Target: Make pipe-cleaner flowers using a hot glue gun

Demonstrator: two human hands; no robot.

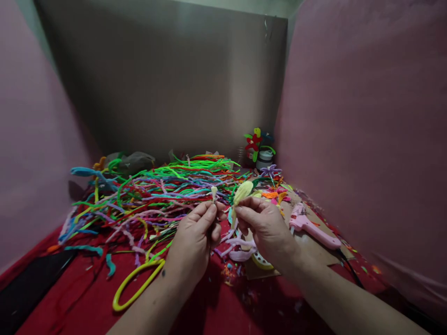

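From my head camera, I see my left hand [197, 232] pinching a small whitish tuft [214, 191] upright by its base, thumb against finger. My right hand [268, 228] holds a pale yellow petal [243, 190] by its lower end, fingers drawn in close. The two pieces are near each other but apart, held above the middle of the worktop [87, 298].

If I pinch too hard, I judge the petal could crease, since it looks soft; with too light a grip, the tuft could twist. Dropped, either might get lost in the tangle of fuzzy stems [174, 179] towards the far edge. The pink glue gun [310, 225] lies on cardboard [323, 253] by the right edge, near my right forearm; whether it's hot I can't tell, but a careless elbow could snag its cord [351, 270].

Near the far right corner stands a grey jar [264, 159] with a pale top; its contents are hidden, and I can't tell if the bright flowers [253, 142] rise from it or from behind. Towards the far left corner sits a see-through bag [138, 163], its contents too dim to make out.
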